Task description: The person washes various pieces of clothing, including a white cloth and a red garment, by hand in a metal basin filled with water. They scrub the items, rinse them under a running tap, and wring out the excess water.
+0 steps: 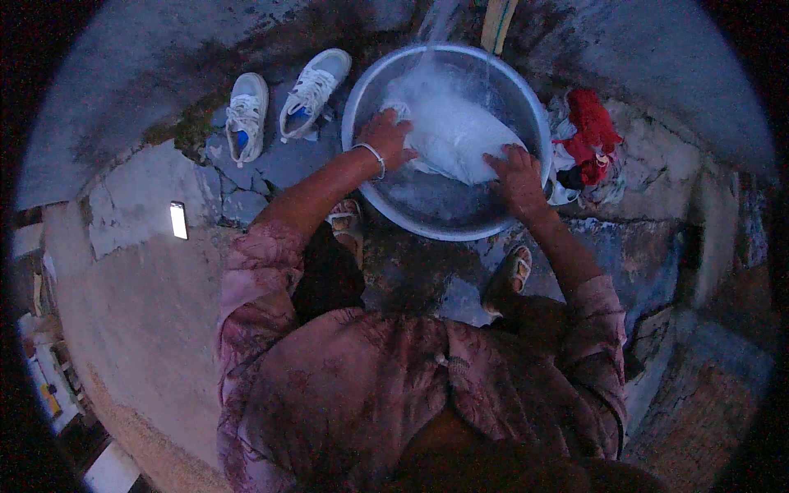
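Note:
A round metal basin [453, 234] stands on the ground before me. In it lies a pale, wet cloth [459, 135], partly blurred by splashing water. At the cloth's left end, my left hand [387, 137], with a bracelet at the wrist, holds a bunched edge. My right hand [521, 179] grips the cloth's right end beside the basin's right wall. A stream of water [436, 28] falls in from the far side. The water's surface and the cloth's underside are hard to make out.
Left of the basin sit two pale lace-up sneakers [246, 117], [314, 92]. A lit phone [179, 220] lies farther left. Red cloth [588, 135] and other crumpled laundry [562, 191] lie by the basin's right side. A wooden post [498, 24] rises behind it. The paving [240, 200] is cracked.

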Demonstrator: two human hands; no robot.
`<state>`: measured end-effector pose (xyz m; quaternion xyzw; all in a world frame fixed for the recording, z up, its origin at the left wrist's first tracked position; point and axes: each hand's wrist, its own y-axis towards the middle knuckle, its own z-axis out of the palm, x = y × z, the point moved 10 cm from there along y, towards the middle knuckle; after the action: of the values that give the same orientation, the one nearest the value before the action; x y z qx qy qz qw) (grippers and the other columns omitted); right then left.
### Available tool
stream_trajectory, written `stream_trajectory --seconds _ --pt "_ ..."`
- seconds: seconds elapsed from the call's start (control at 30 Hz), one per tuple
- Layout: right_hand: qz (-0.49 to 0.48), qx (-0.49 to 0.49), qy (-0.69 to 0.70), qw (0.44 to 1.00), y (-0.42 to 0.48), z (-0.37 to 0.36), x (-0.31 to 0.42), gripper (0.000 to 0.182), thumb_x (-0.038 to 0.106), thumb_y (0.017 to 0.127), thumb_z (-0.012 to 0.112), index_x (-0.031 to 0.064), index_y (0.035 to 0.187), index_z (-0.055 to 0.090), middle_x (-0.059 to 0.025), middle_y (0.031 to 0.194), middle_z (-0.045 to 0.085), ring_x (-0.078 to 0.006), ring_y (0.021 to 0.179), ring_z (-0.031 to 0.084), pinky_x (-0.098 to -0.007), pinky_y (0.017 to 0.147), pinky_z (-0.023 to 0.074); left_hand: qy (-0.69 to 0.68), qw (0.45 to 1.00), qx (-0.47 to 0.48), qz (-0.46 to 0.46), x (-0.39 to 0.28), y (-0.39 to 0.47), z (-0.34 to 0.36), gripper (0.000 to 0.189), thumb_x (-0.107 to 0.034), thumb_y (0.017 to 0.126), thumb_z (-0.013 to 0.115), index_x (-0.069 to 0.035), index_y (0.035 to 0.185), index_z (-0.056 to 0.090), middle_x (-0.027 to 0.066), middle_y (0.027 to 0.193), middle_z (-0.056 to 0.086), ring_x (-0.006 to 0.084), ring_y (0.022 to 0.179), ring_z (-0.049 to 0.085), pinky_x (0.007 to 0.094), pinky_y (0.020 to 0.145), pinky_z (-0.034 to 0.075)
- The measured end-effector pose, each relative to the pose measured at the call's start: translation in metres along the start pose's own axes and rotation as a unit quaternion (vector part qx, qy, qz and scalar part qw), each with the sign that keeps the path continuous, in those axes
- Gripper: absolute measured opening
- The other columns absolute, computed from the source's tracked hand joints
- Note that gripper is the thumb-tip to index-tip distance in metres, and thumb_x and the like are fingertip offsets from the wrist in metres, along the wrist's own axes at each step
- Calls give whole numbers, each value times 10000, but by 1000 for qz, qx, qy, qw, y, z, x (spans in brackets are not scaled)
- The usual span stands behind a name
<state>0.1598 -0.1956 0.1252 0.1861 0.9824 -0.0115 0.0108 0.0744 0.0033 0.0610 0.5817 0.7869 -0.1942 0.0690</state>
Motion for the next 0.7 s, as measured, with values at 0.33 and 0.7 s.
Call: stream_trajectory --seconds 0.33,0.7 --pt "36 12 4 999 53 56 20 814 400 654 686 199 1340 296 -227 1339 253 -431 1202 270 -598 947 211 161 983 91 -24 -25 29 56 997 -504 648 654 -214 1398 64 190 1417 139 388 1292 157 605 1009 97" --pt "41 196 -27 979 58 160 -5 581 329 767 512 150 1298 357 -116 1364 304 -339 1204 319 -512 998 228 27 996 84 -11 -5 70 81 712 -266 725 598 -177 1341 254 119 1354 305 320 1241 292 508 1016 199"
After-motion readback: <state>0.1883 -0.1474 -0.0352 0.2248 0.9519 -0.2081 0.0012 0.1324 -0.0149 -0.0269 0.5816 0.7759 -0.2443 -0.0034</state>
